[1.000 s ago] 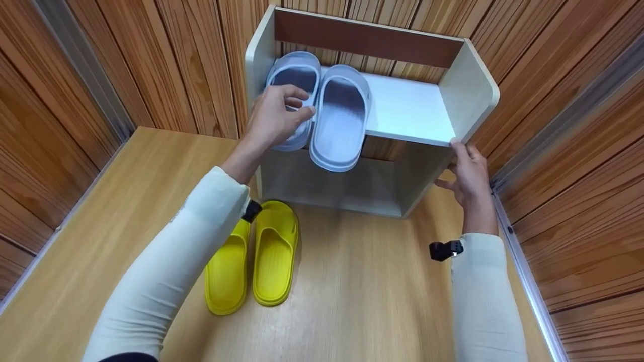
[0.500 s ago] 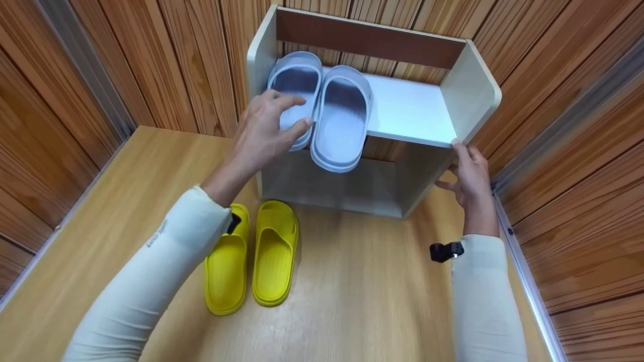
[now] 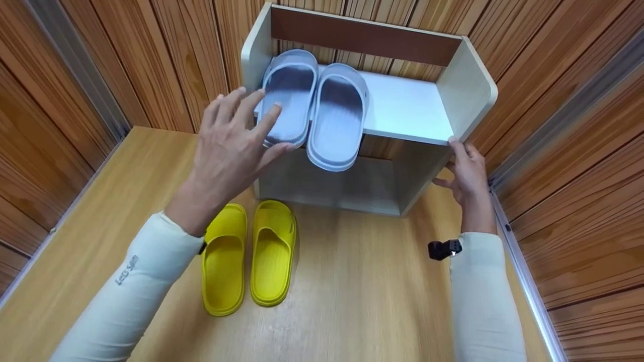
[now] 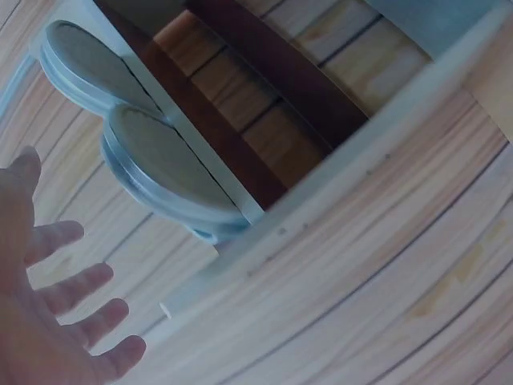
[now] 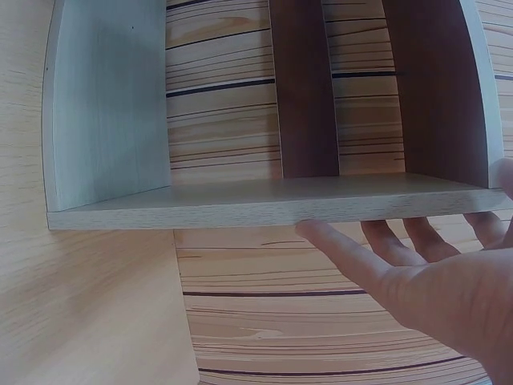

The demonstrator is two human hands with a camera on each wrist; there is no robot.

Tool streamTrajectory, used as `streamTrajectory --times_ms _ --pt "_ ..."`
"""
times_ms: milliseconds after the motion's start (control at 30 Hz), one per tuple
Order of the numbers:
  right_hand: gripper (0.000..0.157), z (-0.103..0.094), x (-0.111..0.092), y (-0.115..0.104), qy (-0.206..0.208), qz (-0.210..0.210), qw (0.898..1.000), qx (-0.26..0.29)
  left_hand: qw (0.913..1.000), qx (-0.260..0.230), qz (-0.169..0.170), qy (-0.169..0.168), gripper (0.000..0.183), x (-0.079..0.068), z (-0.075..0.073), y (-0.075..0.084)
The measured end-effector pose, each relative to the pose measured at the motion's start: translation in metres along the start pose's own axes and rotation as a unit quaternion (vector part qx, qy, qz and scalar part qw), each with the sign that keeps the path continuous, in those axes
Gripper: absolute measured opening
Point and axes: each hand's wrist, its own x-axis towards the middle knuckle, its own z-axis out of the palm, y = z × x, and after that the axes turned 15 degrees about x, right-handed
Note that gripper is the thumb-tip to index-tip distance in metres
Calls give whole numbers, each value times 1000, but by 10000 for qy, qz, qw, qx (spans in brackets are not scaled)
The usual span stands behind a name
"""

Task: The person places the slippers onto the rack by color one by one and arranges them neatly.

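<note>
My left hand (image 3: 226,146) is spread with nothing in it, in front of a small white shoe rack (image 3: 417,105). In the head view its fingertips overlap the left pale lavender slipper (image 3: 289,108); the left wrist view shows its fingers (image 4: 88,289) apart from the pair. Beside that slipper lies the matching right slipper (image 3: 339,125). Both sit side by side at the left of the upper shelf, heel ends jutting past its front edge. My right hand (image 3: 468,173) grips the rack's right side, thumb at the shelf's front corner and fingers (image 5: 353,257) against the outer side panel.
A pair of yellow slippers, the left one (image 3: 224,276) and the right one (image 3: 271,266), stands on the wooden floor (image 3: 362,291) before the rack. Wood-plank walls (image 3: 578,151) enclose both sides and the back. The lower shelf (image 3: 347,183) lies underneath.
My left hand has drawn back left and down from the lavender slippers, its fingers spreading. The slippers stay on the shelf. My right hand keeps its place on the rack.
</note>
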Motion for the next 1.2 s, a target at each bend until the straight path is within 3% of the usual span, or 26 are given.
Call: streamTrajectory --times_ms 267,767,967,1200 --pt "65 0 0 -1 43 -9 10000 11 9974 310 -236 -609 71 -17 5 -16" --pt "59 -1 2 1 -127 -27 9998 115 9849 -200 -1092 -1329 79 -63 18 -36" --pt "64 0 0 0 -47 -47 10000 -46 9779 -248 -1277 -1637 80 -87 30 -35" --pt "67 1 0 1 -14 22 10000 -31 9614 -404 -1477 -2288 86 -117 48 -27"
